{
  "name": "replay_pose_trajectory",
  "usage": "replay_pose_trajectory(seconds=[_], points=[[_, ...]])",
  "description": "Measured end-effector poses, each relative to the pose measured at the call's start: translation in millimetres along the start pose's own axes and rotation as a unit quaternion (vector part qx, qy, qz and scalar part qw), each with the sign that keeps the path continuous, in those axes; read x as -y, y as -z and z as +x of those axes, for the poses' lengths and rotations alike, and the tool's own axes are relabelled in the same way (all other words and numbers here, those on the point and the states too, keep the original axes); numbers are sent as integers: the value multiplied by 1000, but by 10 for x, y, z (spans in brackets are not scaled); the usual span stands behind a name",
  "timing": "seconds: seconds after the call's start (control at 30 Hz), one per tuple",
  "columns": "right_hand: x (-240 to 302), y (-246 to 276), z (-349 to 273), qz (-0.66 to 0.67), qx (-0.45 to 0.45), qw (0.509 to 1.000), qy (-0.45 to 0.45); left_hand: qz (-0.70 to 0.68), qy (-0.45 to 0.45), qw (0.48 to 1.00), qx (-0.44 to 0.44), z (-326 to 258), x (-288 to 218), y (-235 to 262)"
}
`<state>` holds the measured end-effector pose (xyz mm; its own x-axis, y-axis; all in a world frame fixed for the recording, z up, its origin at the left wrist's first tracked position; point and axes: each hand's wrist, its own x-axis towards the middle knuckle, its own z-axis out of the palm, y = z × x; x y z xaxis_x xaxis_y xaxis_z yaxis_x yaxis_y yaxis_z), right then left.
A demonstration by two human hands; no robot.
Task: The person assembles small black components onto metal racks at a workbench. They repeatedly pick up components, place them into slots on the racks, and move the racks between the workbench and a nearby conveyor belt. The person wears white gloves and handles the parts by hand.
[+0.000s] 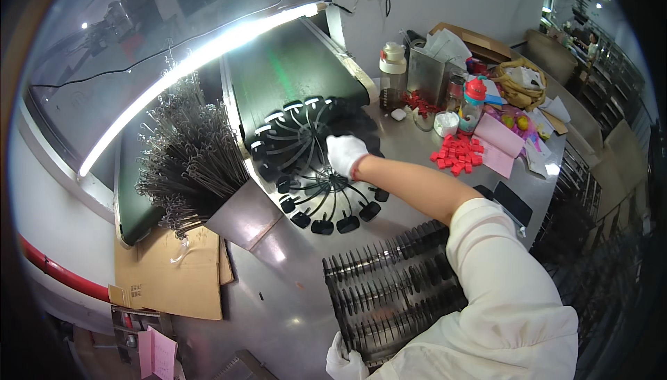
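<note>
My right hand [345, 156], in a white glove, reaches over a round, spoked cluster of black parts [304, 137] with blocky outer ends. Its fingers are closed at the cluster's right side; what they grip is hidden. Just below, a second spoked black cluster [335, 184] fans out on the metal table [278, 296]. My left hand [345, 360], also gloved, is at the bottom edge, its fingers closed at the near left corner of a black rack [389, 296]. Rows of thin upright black pieces fill that rack.
A green conveyor belt [292, 67] ends behind the clusters, under a bright tube lamp [201, 60]. Bundled hooked wires [194, 151] stand at left, above cardboard [174, 276]. At right are red blocks [457, 153], bottles [472, 102], pink paper [497, 140] and a phone [513, 203].
</note>
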<state>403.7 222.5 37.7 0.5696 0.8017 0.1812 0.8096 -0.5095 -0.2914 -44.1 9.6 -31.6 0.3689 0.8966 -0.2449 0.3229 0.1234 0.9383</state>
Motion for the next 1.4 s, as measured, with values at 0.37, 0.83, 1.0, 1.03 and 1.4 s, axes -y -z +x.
replay_pose_trajectory(seconds=[0.37,0.83,1.0,1.03,1.4], points=[[-106,-992,-412,96,87,981,-147,98,23,995,20,43,-408,98],[-126,1034,-1489,69,-21,997,24,32,-155,987,-17,98,-137,194],[-13,1195,-2605,145,-120,973,138,60,-237,965,99,-102,-847,-53],[49,1231,-2798,161,-133,964,166,71,-247,958,126,-138,-978,-111],[542,1740,-4128,291,-169,924,180,218,-260,853,395,-427,-1960,-690]])
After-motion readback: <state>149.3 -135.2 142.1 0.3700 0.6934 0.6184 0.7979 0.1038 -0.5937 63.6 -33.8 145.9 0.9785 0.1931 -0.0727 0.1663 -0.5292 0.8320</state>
